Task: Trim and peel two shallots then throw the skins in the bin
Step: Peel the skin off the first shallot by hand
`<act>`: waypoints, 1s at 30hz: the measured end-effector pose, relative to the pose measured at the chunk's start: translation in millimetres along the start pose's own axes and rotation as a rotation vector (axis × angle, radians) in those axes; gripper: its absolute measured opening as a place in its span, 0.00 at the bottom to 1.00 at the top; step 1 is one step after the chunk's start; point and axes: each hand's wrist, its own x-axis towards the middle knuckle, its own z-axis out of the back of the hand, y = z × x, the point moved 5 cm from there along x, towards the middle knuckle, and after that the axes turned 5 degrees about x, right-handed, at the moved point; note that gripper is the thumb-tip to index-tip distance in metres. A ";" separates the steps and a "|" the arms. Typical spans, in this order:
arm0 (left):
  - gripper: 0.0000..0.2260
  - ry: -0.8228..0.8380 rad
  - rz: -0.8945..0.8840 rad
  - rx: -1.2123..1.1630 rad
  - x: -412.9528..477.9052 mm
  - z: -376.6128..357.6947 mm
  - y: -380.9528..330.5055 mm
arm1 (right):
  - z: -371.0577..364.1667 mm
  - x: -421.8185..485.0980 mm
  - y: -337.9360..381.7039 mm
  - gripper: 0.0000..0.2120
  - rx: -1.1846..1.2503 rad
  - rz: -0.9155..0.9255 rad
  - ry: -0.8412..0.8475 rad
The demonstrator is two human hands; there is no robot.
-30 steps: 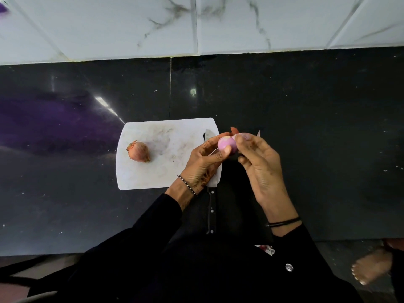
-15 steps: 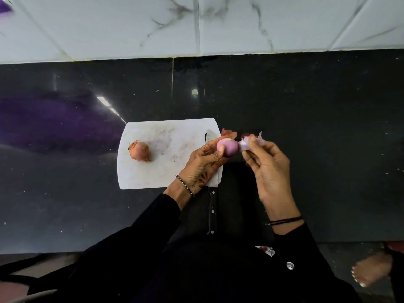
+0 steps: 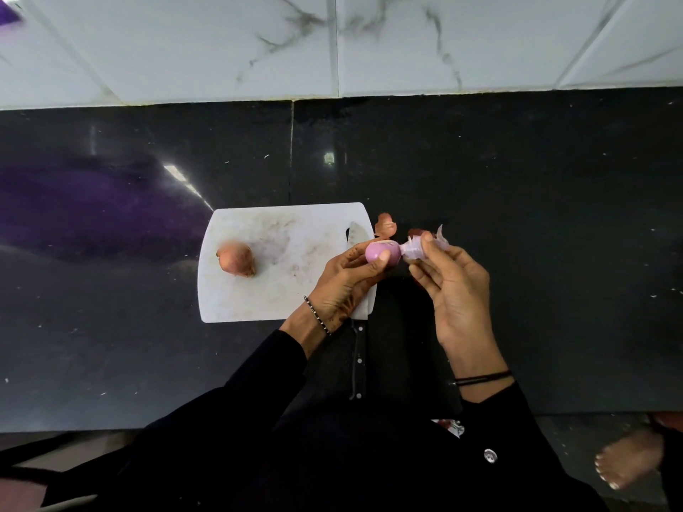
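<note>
Shallot [image 3: 380, 253] smooth, pink, rounded; skin [image 3: 417, 249] thin, papery.

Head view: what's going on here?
A person is peeling shallots. The left hand holds a pink, mostly bare shallot; the right hand pinches a pale skin at its end. A second shallot, unpeeled, sits on the board. A knife lies along the board's right edge, and brown scraps lie on the counter beside it.

black glossy counter [image 3: 517, 216] below white veined wall tiles [image 3: 184, 42].
</note>
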 end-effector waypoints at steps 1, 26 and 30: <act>0.18 0.007 0.014 -0.029 0.3 1.0 0.6 | -0.5 -0.1 -1.5 0.07 0.031 -0.027 0.006; 0.24 0.030 0.285 -0.430 -11.7 -7.6 -2.7 | 24.2 17.7 6.3 0.20 -0.431 0.185 -0.096; 0.26 0.051 0.315 -0.438 -12.0 -8.3 -2.2 | 26.2 19.3 11.8 0.21 -0.803 0.280 -0.087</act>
